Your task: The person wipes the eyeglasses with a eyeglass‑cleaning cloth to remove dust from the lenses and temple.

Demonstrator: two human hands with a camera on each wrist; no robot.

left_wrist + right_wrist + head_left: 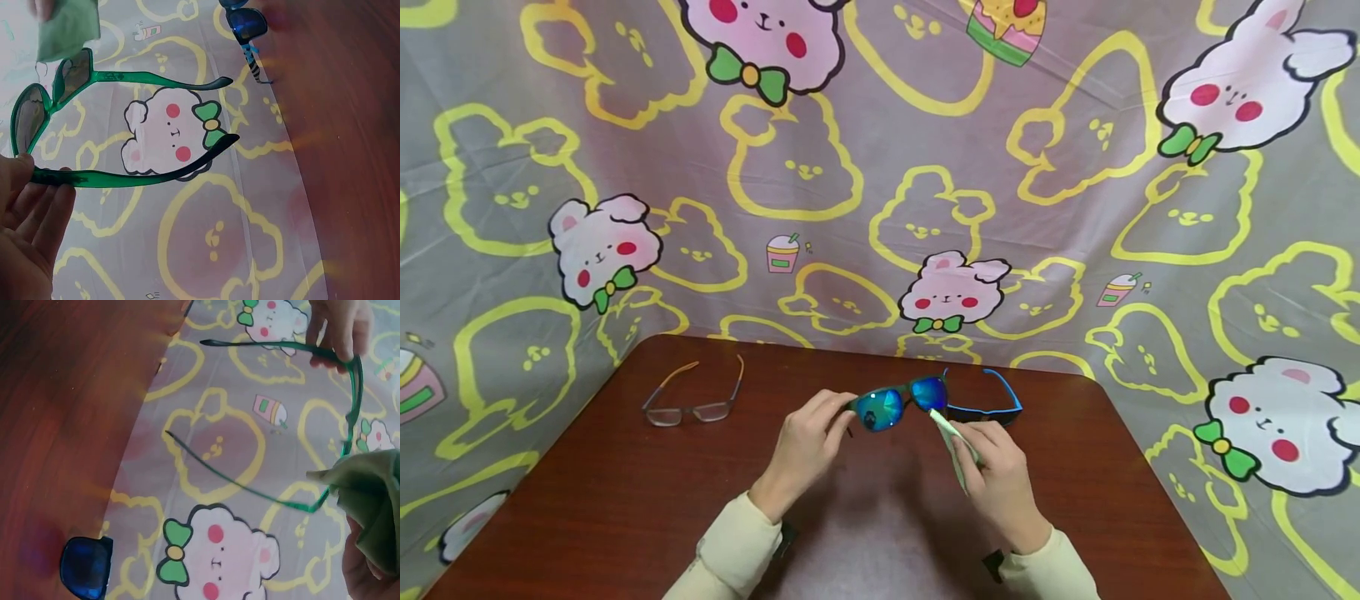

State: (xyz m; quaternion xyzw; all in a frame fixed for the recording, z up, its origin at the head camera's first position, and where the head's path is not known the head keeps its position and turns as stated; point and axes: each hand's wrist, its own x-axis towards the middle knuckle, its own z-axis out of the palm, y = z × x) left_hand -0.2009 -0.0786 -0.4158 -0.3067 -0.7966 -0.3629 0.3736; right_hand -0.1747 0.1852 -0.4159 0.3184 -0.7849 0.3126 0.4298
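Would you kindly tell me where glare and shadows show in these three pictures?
Head view: small glints on the sunglasses, a pale sheen and soft shadows on the table; left wrist view: upper-left corner washed out beside the green cloth; right wrist view: table comparatively dim.

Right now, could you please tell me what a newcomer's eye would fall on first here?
Likely the green-framed sunglasses with mirrored blue lenses, held up in the left hand above the reddish-brown table. Next, the folded pale green cloth in the right hand, close to one lens. Behind the table hangs grey fabric printed with cartoon rabbits.
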